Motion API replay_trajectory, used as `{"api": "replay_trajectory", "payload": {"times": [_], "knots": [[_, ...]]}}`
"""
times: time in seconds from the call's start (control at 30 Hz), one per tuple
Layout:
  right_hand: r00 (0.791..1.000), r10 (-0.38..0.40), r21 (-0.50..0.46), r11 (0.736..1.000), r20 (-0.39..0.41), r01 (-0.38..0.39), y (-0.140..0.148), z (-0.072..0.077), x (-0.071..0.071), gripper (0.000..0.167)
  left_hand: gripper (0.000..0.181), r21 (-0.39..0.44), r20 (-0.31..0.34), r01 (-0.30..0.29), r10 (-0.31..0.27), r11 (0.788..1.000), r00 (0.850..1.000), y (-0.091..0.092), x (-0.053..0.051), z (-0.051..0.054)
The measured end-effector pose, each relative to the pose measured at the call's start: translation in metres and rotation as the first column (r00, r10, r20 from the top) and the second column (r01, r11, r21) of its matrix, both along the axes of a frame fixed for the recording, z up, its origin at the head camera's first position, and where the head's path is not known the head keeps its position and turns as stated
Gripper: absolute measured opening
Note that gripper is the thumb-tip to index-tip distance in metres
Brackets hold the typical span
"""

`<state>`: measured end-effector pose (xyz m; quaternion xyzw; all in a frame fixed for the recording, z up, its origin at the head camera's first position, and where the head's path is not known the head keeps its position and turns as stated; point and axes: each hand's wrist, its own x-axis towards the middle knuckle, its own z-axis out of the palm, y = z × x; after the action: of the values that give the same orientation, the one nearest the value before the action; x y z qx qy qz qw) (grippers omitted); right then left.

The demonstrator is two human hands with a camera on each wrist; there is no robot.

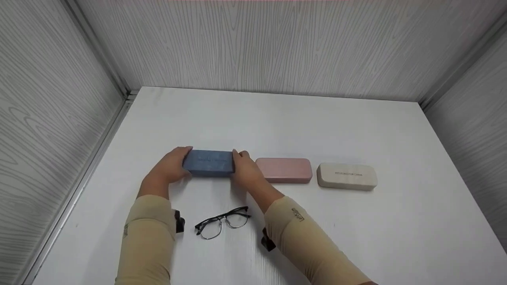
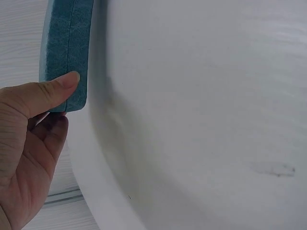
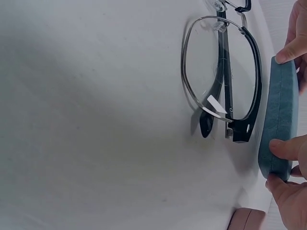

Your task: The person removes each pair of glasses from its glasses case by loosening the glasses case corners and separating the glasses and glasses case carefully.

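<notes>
Head view: blue case (image 1: 208, 163), closed, just left of frame centre. Left hand (image 1: 172, 166) grips one end, right hand (image 1: 247, 171) the other; both holding. Pink case (image 1: 288, 170) just beside the right hand, beige case (image 1: 347, 176) farther right. Glasses (image 1: 224, 216) lower-left of centre on white table (image 1: 277, 122), between beige sleeves (image 1: 148, 237).

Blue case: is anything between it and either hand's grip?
Nothing visible: the left hand and right hand hold opposite ends of the blue case. The eyeglasses lie below it in the head view, not between.
</notes>
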<state>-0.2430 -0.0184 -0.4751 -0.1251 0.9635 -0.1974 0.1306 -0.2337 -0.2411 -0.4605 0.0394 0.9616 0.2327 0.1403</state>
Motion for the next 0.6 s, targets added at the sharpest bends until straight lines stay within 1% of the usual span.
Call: {"api": "replay_trajectory", "payload": {"times": [0.2, 0.33, 0.47, 0.6], "knots": [[0.999, 0.022, -0.012, 1.000, 0.023, -0.022, -0.003, -0.001, 0.002, 0.069, 0.079, -0.019, 0.024, -0.026, 0.026, 0.999, 0.999, -0.003, -0.001, -0.007], [0.999, 0.035, -0.017, 0.999, 0.033, -0.035, -0.003, 0.000, 0.002, 0.069, 0.080, -0.031, 0.032, -0.021, 0.022, 0.999, 0.999, -0.006, 0.000, -0.010], [0.999, 0.039, -0.018, 0.999, 0.027, -0.039, -0.003, 0.000, 0.003, 0.067, 0.081, -0.020, 0.038, -0.012, 0.013, 1.000, 0.999, -0.007, 0.001, -0.011], [0.999, 0.038, -0.030, 0.999, 0.037, -0.037, -0.003, 0.000, 0.003, 0.067, 0.082, -0.004, 0.050, -0.010, 0.011, 1.000, 0.999, -0.007, 0.001, -0.010]]}}
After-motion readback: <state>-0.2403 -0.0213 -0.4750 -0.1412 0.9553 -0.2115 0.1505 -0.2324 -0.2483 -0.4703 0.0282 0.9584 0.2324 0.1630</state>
